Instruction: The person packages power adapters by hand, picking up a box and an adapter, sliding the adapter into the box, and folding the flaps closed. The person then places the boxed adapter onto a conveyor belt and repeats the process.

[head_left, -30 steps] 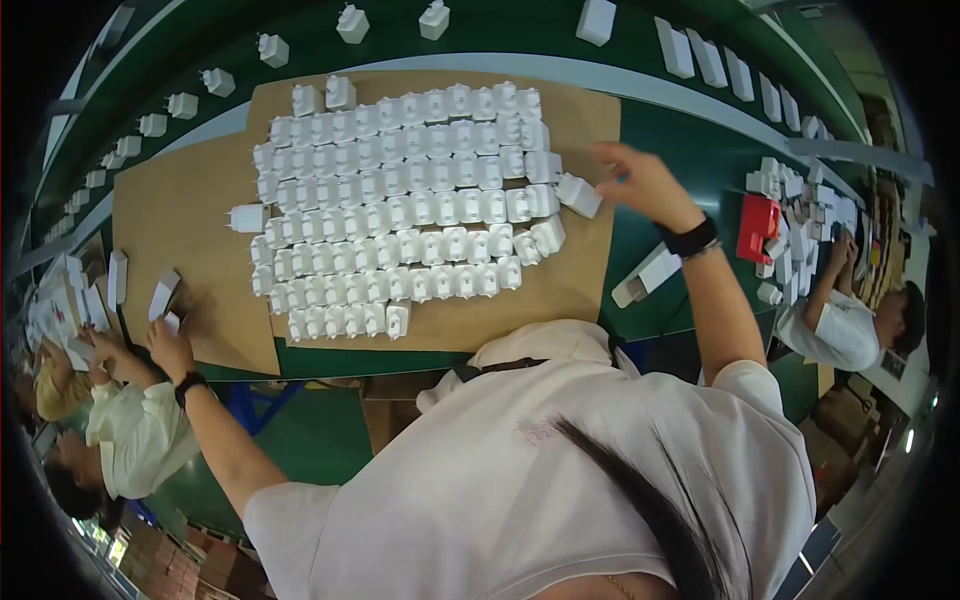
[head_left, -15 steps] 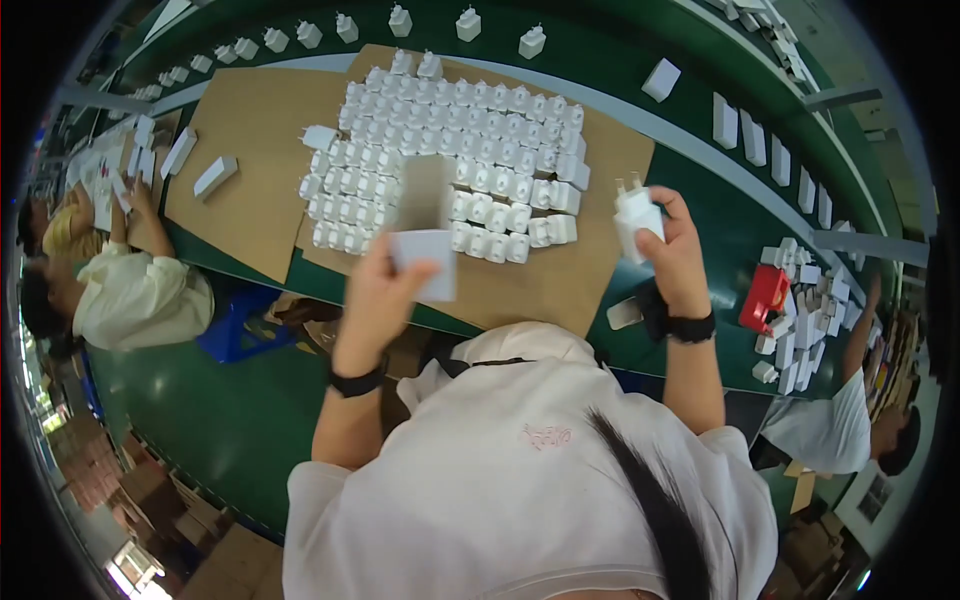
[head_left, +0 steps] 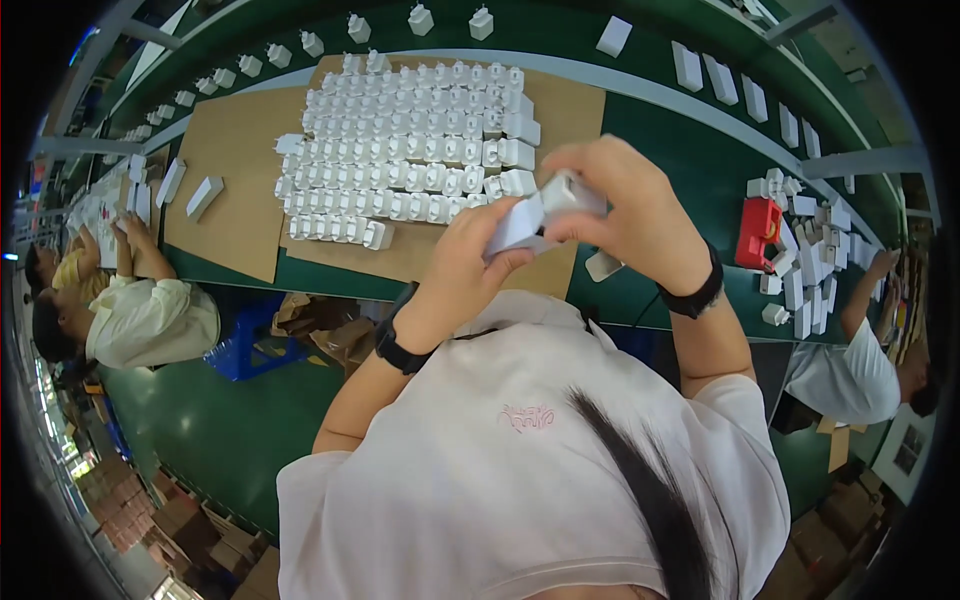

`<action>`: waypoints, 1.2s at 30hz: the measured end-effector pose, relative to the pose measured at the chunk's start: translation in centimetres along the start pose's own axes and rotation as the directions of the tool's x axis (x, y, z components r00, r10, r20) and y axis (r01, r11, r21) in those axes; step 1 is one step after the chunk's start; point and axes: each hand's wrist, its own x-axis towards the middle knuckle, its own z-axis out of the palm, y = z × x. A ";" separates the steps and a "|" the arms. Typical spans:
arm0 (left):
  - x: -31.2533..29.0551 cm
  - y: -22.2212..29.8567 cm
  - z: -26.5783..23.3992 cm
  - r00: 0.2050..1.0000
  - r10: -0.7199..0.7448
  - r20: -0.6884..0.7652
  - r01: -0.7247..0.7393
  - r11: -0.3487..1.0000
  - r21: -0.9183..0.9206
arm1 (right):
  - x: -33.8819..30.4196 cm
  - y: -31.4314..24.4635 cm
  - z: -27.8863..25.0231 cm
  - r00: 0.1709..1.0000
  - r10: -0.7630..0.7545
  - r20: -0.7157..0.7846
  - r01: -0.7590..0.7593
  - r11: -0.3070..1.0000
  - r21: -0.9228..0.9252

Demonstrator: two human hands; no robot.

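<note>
My left hand [head_left: 462,258] is closed around a small white box [head_left: 515,228], held tilted in front of my chest. At its upper end my right hand [head_left: 630,205] grips a white plug charger [head_left: 573,196], brought up against the box. Whether the charger's end is inside the box cannot be told, as my fingers cover the join. Beyond my hands stand rows of white plug chargers [head_left: 400,150], packed closely on a brown cardboard sheet [head_left: 570,110]. A single charger [head_left: 378,235] ends the nearest row.
A red tool [head_left: 758,232] lies beside a heap of white boxes [head_left: 812,250] on the right. A flat pale object [head_left: 603,265] rests near the table edge. More chargers [head_left: 420,20] and boxes [head_left: 720,80] line the far strip. Co-workers sit at left [head_left: 150,325] and right [head_left: 850,375].
My hands have come together: the left moved right with the box, the right moved left with the charger. The box and charger now meet. My view has shifted slightly right.
</note>
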 end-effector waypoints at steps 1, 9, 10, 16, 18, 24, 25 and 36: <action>0.0 0.0 0.1 0.983 -0.175 0.065 0.185 0.960 -0.213 | 0.0 -0.1 0.2 0.993 0.039 -0.115 -0.018 0.985 0.173; 1.0 -0.9 0.7 0.989 -0.147 0.029 0.137 0.804 -0.579 | -2.0 1.5 1.8 0.925 0.040 -0.377 0.041 0.978 0.204; 1.2 -1.1 0.8 0.992 -0.123 0.009 0.106 0.809 -0.578 | -2.3 1.7 2.2 0.907 0.156 -0.392 -0.023 0.946 0.324; 2.3 -1.0 0.3 1.000 -0.002 0.008 0.005 0.925 -0.379 | -2.0 1.5 8.0 0.885 0.432 -0.170 -0.092 0.522 0.848; 2.2 -1.0 0.6 1.000 0.014 0.026 -0.006 0.959 -0.283 | -1.9 2.1 8.4 0.872 0.467 -0.148 -0.067 0.413 0.909; 2.7 -1.2 1.7 0.998 0.032 -0.048 -0.044 0.963 -0.266 | -1.6 1.8 8.9 0.820 0.384 -0.425 0.077 0.662 0.746; 2.7 -1.7 2.0 0.995 0.070 -0.068 -0.087 0.952 -0.293 | -1.4 1.7 8.7 0.817 0.278 -0.506 0.105 0.789 0.605; 2.5 -1.0 0.7 0.969 0.248 -0.008 -0.246 0.956 -0.157 | -1.8 3.2 5.4 0.931 0.334 -0.150 -0.052 0.525 0.849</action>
